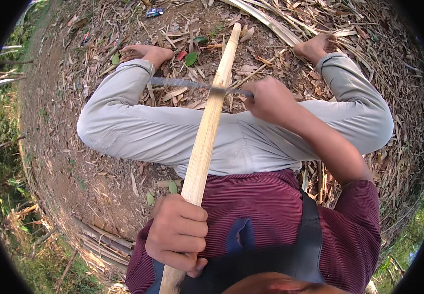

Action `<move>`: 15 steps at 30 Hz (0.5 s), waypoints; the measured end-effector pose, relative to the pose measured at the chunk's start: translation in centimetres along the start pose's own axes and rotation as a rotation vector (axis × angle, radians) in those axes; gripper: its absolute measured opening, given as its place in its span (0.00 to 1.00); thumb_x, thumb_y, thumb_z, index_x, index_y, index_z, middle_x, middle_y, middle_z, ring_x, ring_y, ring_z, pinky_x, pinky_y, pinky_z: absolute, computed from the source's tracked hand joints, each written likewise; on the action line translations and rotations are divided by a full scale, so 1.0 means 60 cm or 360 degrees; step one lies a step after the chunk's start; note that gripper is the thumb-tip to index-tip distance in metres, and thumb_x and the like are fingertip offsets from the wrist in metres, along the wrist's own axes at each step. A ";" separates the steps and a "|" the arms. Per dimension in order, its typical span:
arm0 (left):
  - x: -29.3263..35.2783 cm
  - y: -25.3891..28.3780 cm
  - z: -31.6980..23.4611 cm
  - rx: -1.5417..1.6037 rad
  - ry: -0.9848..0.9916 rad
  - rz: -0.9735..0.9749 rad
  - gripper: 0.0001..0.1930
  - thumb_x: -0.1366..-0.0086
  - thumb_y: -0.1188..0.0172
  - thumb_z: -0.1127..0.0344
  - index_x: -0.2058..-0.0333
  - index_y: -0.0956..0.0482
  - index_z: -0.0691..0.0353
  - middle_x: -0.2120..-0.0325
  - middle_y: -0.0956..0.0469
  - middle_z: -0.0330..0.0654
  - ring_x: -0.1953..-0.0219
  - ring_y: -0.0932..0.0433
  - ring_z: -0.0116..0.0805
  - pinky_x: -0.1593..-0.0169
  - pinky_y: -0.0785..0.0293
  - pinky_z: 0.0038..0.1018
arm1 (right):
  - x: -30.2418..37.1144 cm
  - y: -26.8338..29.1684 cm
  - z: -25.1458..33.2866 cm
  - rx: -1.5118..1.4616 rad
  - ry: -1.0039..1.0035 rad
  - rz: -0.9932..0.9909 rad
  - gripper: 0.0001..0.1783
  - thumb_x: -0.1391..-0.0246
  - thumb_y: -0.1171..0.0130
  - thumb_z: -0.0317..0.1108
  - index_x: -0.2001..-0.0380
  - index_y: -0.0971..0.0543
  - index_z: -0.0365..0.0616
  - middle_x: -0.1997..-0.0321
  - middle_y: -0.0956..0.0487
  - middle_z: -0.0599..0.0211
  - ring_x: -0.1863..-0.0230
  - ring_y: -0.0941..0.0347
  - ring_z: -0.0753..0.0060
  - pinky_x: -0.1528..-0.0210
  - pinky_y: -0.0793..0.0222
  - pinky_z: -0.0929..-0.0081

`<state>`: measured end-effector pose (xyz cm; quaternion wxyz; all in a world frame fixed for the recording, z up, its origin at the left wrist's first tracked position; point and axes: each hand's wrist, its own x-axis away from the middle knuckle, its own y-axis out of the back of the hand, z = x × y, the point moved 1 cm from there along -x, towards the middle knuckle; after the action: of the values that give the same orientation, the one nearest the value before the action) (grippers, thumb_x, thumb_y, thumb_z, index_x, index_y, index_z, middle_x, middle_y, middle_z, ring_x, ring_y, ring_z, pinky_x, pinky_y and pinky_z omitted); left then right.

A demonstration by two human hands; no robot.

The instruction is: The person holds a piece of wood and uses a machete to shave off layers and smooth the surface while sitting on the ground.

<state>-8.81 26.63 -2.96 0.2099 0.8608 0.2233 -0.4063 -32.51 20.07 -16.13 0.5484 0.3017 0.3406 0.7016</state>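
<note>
I sit on the ground with legs spread in pale grey trousers [148,132]. My left hand [178,232] is closed around the near end of a long pale bamboo stick [207,132] that slants away from me to the upper right. My right hand [269,99] grips the handle of a long knife [182,83]. Its grey blade lies across the stick, pointing left, with the edge resting on the wood about a third of the way from the far tip.
Dry leaves and bamboo shavings [290,29] cover the bare soil around my bare feet [145,51]. Split bamboo strips [266,19] lie at the top. More cut poles [99,240] lie at lower left, with grass beyond.
</note>
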 end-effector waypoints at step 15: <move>0.011 0.005 0.004 0.0002 -0.0011 -0.0015 0.17 0.51 0.44 0.76 0.88 0.44 0.58 0.89 0.45 0.32 0.89 0.45 0.27 0.85 0.48 0.24 | -0.040 0.010 -0.071 0.0117 -0.0243 0.0200 0.08 0.53 0.43 0.28 0.71 0.18 0.38 0.74 0.20 0.46 0.68 0.20 0.45 0.62 0.24 0.51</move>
<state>-8.42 26.42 -3.55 0.2081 0.8585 0.2264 -0.4103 -35.73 16.99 -18.28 0.5163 0.3948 0.3037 0.6967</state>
